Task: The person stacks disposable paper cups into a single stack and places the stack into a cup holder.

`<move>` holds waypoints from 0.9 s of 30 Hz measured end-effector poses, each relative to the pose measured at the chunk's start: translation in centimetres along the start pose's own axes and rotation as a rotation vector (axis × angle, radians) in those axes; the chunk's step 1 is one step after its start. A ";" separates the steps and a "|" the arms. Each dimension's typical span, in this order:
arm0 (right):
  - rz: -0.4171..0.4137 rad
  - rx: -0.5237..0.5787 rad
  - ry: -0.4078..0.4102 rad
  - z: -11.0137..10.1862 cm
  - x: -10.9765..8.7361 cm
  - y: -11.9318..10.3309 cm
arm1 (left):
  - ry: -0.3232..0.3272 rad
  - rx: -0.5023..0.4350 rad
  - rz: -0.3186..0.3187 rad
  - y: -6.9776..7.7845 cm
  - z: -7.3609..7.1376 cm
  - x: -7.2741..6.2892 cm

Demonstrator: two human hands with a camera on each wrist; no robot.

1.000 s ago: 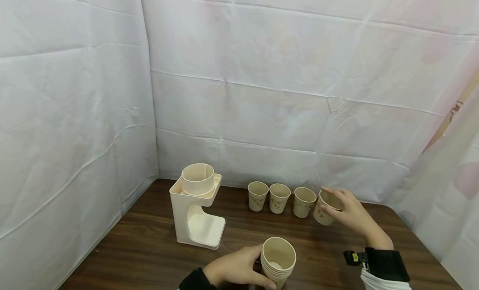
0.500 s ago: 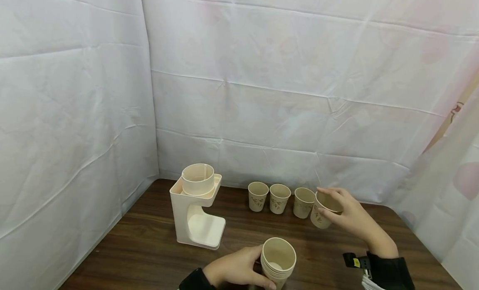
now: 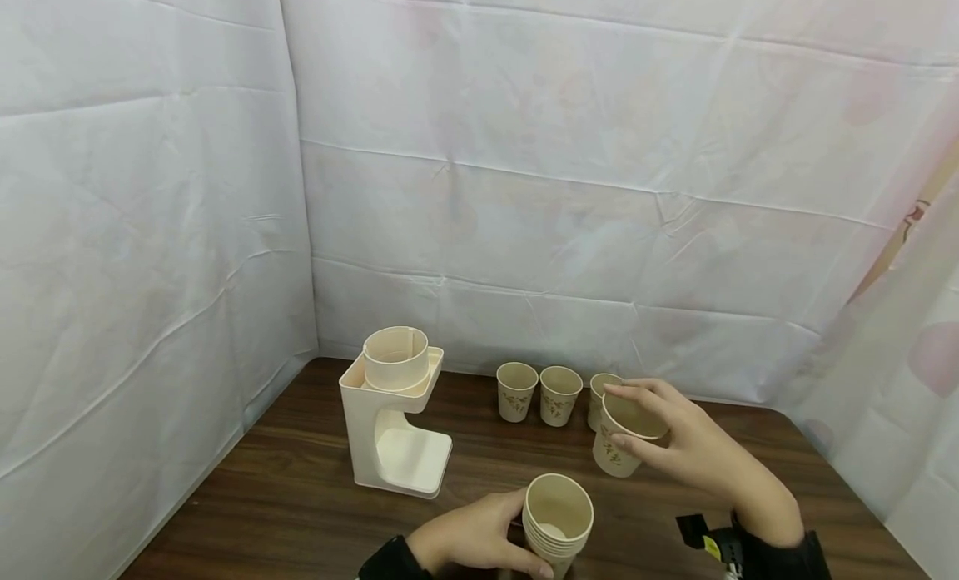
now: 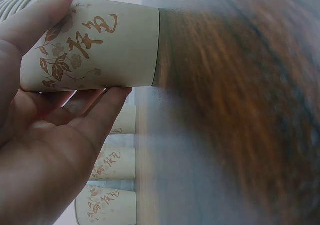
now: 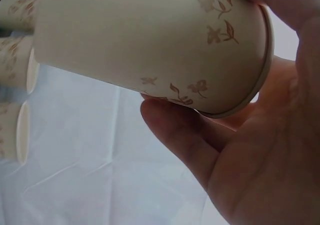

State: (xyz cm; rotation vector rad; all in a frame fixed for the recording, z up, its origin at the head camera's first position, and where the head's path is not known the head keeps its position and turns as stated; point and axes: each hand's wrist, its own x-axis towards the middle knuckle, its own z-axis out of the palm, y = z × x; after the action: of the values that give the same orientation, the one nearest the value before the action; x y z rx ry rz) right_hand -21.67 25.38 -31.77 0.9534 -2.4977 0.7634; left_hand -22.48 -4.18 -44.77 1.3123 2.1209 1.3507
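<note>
My left hand grips a stack of beige paper cups near the table's front edge; several nested rims show. In the left wrist view, the lowest cup of that stack bears brown leaf prints and writing, with its base at the tabletop. My right hand holds a single paper cup near its rim, thumb on one side and fingers on the other. That cup is tilted slightly and stands in front of the row's rightmost cup, partly hiding it.
Two more paper cups, a left one and a middle one, stand upright at the back. A cream C-shaped stand with a round holder on top is at the left. White cloth hangs behind the dark wooden table.
My right hand has carried its cup out of the row's right end, leftward and toward me, so it now overlaps the third cup. The left hand and its stack have stayed put.
</note>
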 end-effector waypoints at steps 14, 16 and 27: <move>-0.154 -0.102 -0.005 0.2 -0.4 -3.9 | -0.021 -0.034 -0.013 0.3 -0.1 0.0; -0.192 -0.133 -0.001 0.2 -0.4 -4.3 | -0.024 -0.029 -0.014 0.3 -0.1 0.0; -0.165 0.158 -0.127 2.1 -0.5 -6.3 | -0.041 -0.020 -0.025 0.4 -0.3 0.0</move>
State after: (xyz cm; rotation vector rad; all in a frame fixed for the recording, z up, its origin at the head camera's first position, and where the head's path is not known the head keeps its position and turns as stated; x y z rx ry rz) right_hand -17.28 20.43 -31.46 1.2818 -2.4535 0.8819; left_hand -22.42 -4.31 -44.29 1.2908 2.0845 1.3197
